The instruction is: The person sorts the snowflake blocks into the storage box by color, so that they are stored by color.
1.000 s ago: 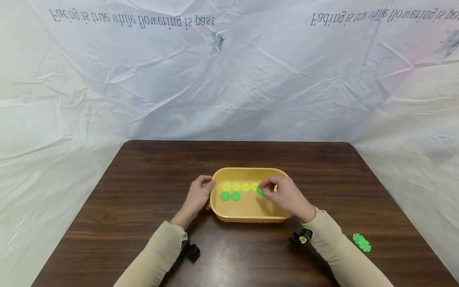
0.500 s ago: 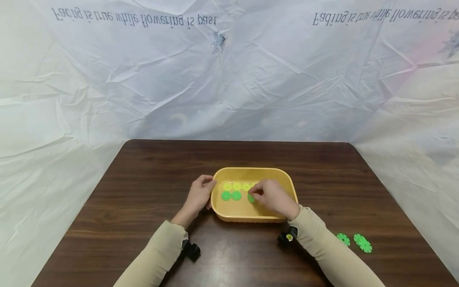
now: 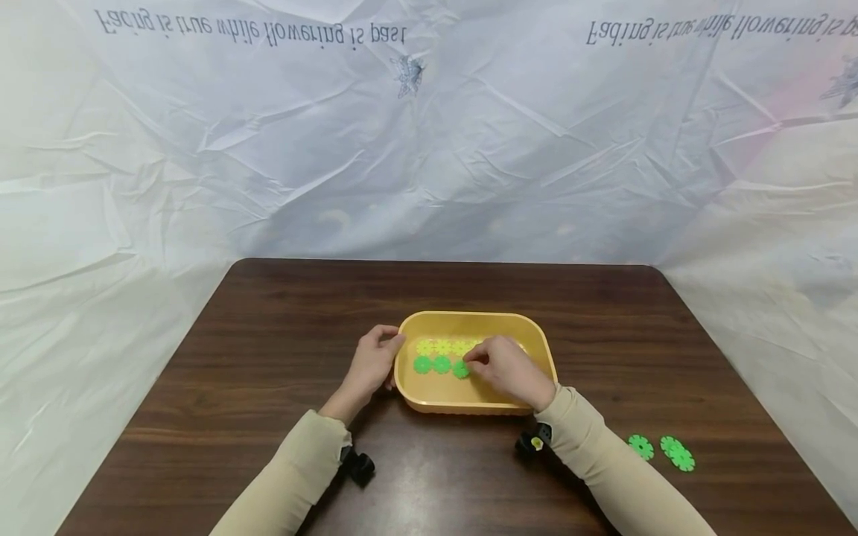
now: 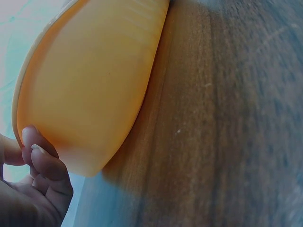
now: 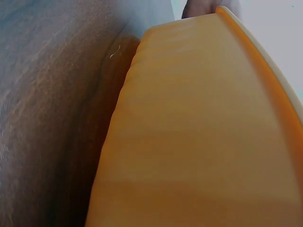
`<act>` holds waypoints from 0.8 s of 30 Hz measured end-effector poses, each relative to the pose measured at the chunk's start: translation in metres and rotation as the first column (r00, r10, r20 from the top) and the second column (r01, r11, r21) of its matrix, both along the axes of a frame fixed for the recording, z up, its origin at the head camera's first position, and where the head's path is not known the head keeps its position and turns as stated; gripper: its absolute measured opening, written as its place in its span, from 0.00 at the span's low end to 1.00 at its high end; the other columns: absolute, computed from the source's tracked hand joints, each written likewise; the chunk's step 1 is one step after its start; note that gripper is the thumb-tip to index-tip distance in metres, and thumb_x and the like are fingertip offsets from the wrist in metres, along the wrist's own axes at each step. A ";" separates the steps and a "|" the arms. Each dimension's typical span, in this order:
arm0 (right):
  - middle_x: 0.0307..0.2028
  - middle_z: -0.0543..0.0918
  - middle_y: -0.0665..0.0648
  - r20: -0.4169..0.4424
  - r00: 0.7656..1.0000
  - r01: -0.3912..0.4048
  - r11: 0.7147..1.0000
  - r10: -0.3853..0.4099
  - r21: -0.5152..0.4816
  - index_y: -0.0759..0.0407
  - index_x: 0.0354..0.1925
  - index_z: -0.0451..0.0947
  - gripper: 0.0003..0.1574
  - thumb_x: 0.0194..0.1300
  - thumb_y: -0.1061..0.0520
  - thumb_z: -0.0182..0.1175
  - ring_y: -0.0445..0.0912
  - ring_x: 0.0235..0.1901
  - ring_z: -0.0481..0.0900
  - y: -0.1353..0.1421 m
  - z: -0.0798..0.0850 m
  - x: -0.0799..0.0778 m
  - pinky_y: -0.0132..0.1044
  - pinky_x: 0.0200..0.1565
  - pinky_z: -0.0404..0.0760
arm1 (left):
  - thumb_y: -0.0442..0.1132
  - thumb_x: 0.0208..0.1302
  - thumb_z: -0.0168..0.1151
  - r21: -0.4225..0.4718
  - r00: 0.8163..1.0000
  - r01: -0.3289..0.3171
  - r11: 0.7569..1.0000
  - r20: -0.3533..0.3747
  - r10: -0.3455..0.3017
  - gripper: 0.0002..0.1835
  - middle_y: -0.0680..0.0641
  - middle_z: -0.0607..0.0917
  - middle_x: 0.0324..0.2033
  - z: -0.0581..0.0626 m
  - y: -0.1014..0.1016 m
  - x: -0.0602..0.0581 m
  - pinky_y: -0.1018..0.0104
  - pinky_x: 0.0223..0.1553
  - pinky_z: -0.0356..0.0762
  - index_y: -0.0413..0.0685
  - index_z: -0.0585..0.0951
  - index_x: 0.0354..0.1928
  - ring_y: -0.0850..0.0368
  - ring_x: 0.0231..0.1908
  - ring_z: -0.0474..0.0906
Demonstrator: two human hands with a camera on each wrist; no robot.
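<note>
A yellow plastic basin (image 3: pixel 469 394) sits mid-table. My left hand (image 3: pixel 371 362) grips its left rim; in the left wrist view, curled fingers (image 4: pixel 49 165) lie at the outer wall. Inside, a row of yellow flower-shaped discs (image 3: pixel 442 347) runs along the back, partly covered by my right hand (image 3: pixel 507 368). Two green notched discs, a left one (image 3: pixel 422 365) and a right one (image 3: pixel 442 364), lie in front of that row. Beside them, my right fingertips pinch a third green disc (image 3: pixel 460 369) at its right edge. The right wrist view shows mostly the basin's outer wall (image 5: pixel 199 118).
On the dark wooden table (image 3: pixel 302 313), a single green disc (image 3: pixel 641 447) lies near the right sleeve. Right of it are overlapping green discs (image 3: pixel 678 453). A pale printed sheet (image 3: pixel 429 149) hangs behind the table.
My right hand has moved left and slightly down inside the basin, bringing the green disc beside the other two. A loose green disc shows beside the sleeve. The left hand stays put.
</note>
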State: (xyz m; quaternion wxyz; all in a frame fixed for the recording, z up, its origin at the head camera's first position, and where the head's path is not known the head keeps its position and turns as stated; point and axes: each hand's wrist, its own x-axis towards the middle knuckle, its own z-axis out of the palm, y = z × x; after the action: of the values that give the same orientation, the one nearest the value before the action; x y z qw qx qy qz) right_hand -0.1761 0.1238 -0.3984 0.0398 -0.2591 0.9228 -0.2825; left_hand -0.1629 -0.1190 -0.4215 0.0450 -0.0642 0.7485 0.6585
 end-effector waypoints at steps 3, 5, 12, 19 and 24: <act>0.34 0.86 0.50 -0.007 1.000 -0.012 1.000 0.012 -0.004 0.60 0.39 0.88 0.07 0.63 0.61 0.65 0.37 0.30 0.76 0.000 -0.001 0.000 0.32 0.32 0.77 | 0.41 0.72 0.54 -0.002 1.000 0.002 1.000 -0.007 -0.002 0.18 0.33 0.83 0.35 0.000 0.000 0.000 0.67 0.09 0.68 0.38 0.72 0.57 0.58 0.08 0.67; 0.32 0.85 0.49 -0.017 0.999 -0.040 0.999 0.040 -0.008 0.60 0.39 0.88 0.07 0.63 0.61 0.65 0.37 0.29 0.74 0.000 -0.001 0.001 0.32 0.32 0.76 | 0.41 0.72 0.54 -0.001 1.000 0.003 1.000 -0.009 -0.003 0.18 0.32 0.83 0.35 0.000 0.000 0.000 0.67 0.09 0.67 0.37 0.72 0.57 0.58 0.08 0.67; 0.17 0.56 0.44 -0.112 0.978 -0.163 0.978 0.177 0.127 0.53 0.17 0.83 0.19 0.65 0.58 0.61 0.42 0.24 0.58 0.002 -0.002 0.004 0.34 0.31 0.61 | 0.41 0.72 0.55 0.005 1.000 0.006 1.000 -0.014 -0.006 0.19 0.31 0.83 0.36 -0.002 -0.001 -0.001 0.67 0.09 0.66 0.36 0.71 0.58 0.58 0.08 0.66; 0.26 0.79 0.48 -0.103 0.983 -0.133 0.977 0.151 0.166 0.54 0.37 0.89 0.09 0.65 0.56 0.62 0.45 0.28 0.67 0.003 -0.002 0.006 0.37 0.31 0.65 | 0.40 0.72 0.55 0.004 1.000 -0.001 1.000 -0.011 0.001 0.18 0.32 0.83 0.36 0.000 0.000 0.000 0.67 0.09 0.67 0.37 0.72 0.57 0.58 0.08 0.67; 0.29 0.80 0.49 -0.099 0.980 -0.153 0.972 0.172 0.177 0.58 0.42 0.88 0.11 0.66 0.56 0.62 0.44 0.28 0.67 0.004 -0.001 0.006 0.38 0.34 0.66 | 0.41 0.72 0.54 0.002 1.000 -0.001 1.000 -0.009 0.001 0.18 0.33 0.83 0.35 -0.001 0.000 -0.001 0.67 0.09 0.67 0.37 0.71 0.57 0.57 0.08 0.67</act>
State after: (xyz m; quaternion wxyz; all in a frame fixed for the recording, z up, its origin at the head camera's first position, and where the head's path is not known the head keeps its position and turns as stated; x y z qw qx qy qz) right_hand -0.1700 0.1274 -0.3999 0.0320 -0.3453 0.9197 -0.1839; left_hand -0.1635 -0.1188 -0.4223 0.0413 -0.0614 0.7481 0.6594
